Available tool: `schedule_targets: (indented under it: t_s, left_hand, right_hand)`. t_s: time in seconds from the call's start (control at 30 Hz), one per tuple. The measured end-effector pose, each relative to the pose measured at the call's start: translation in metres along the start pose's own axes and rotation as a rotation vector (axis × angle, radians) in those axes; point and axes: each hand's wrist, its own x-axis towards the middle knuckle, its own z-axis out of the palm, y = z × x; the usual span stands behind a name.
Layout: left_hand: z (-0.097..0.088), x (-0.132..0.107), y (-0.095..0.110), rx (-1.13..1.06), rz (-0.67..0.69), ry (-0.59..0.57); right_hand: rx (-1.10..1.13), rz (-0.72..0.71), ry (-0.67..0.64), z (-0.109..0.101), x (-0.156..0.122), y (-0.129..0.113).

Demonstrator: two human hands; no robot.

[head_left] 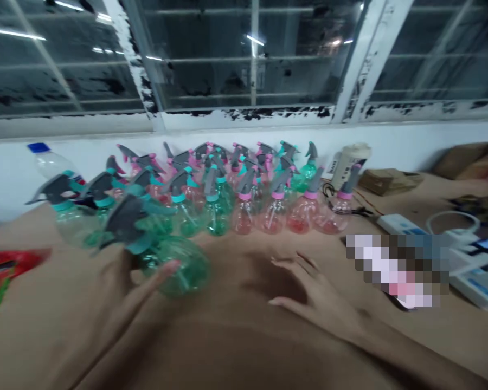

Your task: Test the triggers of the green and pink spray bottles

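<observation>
My left hand [134,284] grips a green see-through spray bottle [183,265] with a grey and teal trigger head. The bottle is tilted, its head pointing up and to the left, and it looks blurred. To its right, my right hand [305,287] hovers over the brown tabletop with fingers spread and nothing in them. Beyond both hands stand several more spray bottles in rows, green ones such as the green bottle [217,216] with teal collars and pink ones such as the pink bottle [243,216] with pink collars.
Along the wall behind the bottles lies a clear plastic bottle [52,162] with a blue cap. On the right are a blurred-out phone [394,265], a white power strip [398,223], cables and a brown cardboard piece [390,180]. A red packet [16,265] lies at left.
</observation>
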Motion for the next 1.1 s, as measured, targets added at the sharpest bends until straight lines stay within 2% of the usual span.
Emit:
schedule_targets:
  t_s: [0.07, 0.13, 0.17, 0.23, 0.3, 0.47, 0.73, 0.87, 0.97, 1.1]
  left_hand:
    - [0.025, -0.001, 0.051, 0.000, 0.077, -0.081]
    - [0.046, 0.003, 0.089, 0.028, 0.143, -0.231]
    - [0.055, 0.006, 0.103, 0.046, 0.170, -0.278]
    - [0.071, 0.012, 0.123, 0.105, 0.238, -0.260]
    - [0.084, 0.014, 0.135, 0.159, 0.296, -0.236]
    - [0.102, 0.009, 0.147, 0.187, 0.373, -0.184]
    - [0.099, 0.001, 0.148, 0.125, 0.393, -0.168]
    - [0.091, 0.008, 0.142, 0.035, 0.474, -0.223]
    - [0.086, 0.019, 0.140, -0.154, 0.552, -0.304]
    - [0.085, 0.028, 0.147, -0.479, 0.455, -0.467]
  right_hand:
    - [0.014, 0.044, -0.027, 0.001, 0.003, 0.005]
    - [0.033, 0.067, -0.040, 0.003, 0.006, 0.011]
    - [0.044, 0.069, -0.035, 0.004, 0.008, 0.014]
    - [0.070, 0.068, -0.007, 0.005, 0.010, 0.018]
    - [0.105, 0.072, 0.033, 0.006, 0.012, 0.020]
    - [0.174, 0.074, 0.115, 0.010, 0.015, 0.022]
    - [0.108, -0.008, 0.108, 0.016, 0.018, 0.030]
    - [0.074, -0.002, 0.079, 0.015, 0.018, 0.032]
    - [0.064, 0.005, 0.057, 0.015, 0.017, 0.030]
    - [0.071, 0.004, 0.039, 0.018, 0.017, 0.025]
